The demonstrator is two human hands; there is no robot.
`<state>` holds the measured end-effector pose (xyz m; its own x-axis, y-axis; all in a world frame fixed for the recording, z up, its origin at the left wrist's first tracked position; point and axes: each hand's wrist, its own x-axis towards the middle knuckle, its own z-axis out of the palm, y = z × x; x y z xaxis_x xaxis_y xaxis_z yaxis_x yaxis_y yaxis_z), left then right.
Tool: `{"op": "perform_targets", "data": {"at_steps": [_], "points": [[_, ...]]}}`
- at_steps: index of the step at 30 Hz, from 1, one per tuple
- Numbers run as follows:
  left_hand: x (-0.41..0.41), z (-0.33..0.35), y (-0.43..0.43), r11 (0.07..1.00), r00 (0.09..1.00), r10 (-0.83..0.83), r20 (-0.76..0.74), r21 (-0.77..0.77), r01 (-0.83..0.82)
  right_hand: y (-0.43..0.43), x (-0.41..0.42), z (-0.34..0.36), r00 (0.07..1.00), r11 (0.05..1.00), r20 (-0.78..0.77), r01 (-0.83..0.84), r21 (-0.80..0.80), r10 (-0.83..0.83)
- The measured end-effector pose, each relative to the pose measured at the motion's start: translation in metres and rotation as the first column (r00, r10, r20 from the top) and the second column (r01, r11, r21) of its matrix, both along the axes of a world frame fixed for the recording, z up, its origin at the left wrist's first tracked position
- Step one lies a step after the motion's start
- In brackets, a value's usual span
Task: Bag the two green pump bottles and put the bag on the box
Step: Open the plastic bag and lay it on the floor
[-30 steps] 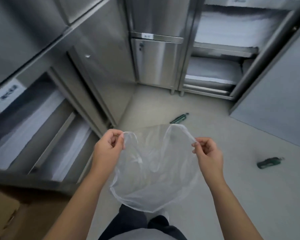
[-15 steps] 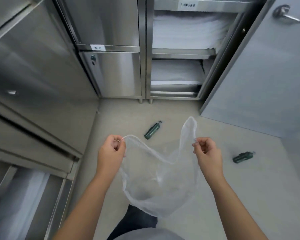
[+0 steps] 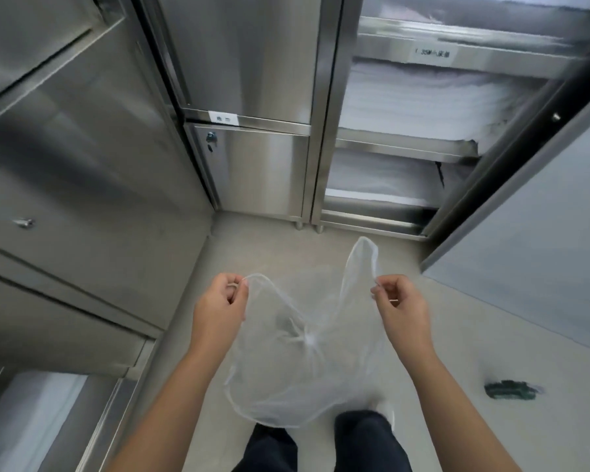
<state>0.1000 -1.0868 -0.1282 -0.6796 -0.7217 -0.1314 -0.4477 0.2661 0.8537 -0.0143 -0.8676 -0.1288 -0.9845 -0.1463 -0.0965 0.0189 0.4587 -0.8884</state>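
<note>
Pinches the rim of a thin, clear, crinkly plastic bag (image 3: 300, 362) at centre frame with both hands: with the left hand (image 3: 218, 311), thumb and curled fingers closed on the left edge; with the right hand (image 3: 402, 311), closed the same way on the right edge, just beside a raised loop of film. Holds the mouth spread wide, with the sack hanging slack toward lower centre. Nothing inside, as far as can be told through the film.

Looks almost weightless, soft and slippery. Likely to fall shut unless kept pinched at the rim, and to sag once loaded, so better gripped by gathered film than by a single layer.

Leaves one dark green pump bottle (image 3: 510, 390) lying on the pale grey floor (image 3: 491, 328) at lower right, blurred, well apart from the bag. Probably rigid, smooth and light enough for one hand; best taken round the body, not the pump head. Shows no second bottle and no box.
</note>
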Motion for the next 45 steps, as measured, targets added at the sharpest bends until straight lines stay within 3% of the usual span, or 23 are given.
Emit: {"op": "perform_targets", "data": {"at_steps": [5, 11, 16, 22, 31, 41, 45], "points": [[-0.023, -0.003, -0.005, 0.972, 0.972, 0.233, -0.01, -0.016, -0.233, -0.032, -0.063, -0.01, 0.972, 0.972, 0.016, -0.234, 0.019, 0.234], [-0.044, -0.016, -0.004, 0.852, 0.855, 0.519, 0.002, -0.083, -0.517, -0.076, -0.131, -0.027, 0.839, 0.839, 0.054, -0.543, 0.024, 0.541], [-0.063, -0.065, -0.015, 0.764, 0.766, 0.643, 0.013, -0.078, -0.641, -0.123, -0.168, -0.073, 0.75, 0.75, 0.062, -0.661, 0.039, 0.658], [-0.083, -0.165, -0.063, 0.746, 0.753, 0.658, 0.011, -0.142, -0.651, -0.187, -0.183, -0.172, 0.723, 0.718, 0.025, -0.69, 0.091, 0.691], [-0.115, -0.323, -0.135, 0.733, 0.753, 0.643, -0.14, -0.175, -0.658, -0.259, -0.194, -0.351, 0.724, 0.727, -0.078, -0.687, 0.014, 0.685], [-0.156, -0.436, -0.169, 0.683, 0.763, 0.455, -0.46, -0.37, -0.63, -0.3, -0.238, -0.492, 0.752, 0.753, -0.337, -0.639, -0.158, 0.567], [-0.17, -0.495, -0.162, 0.717, 0.86, 0.36, -0.361, -0.483, -0.503, -0.291, -0.256, -0.543, 0.767, 0.789, -0.348, -0.605, -0.112, 0.539]]}}
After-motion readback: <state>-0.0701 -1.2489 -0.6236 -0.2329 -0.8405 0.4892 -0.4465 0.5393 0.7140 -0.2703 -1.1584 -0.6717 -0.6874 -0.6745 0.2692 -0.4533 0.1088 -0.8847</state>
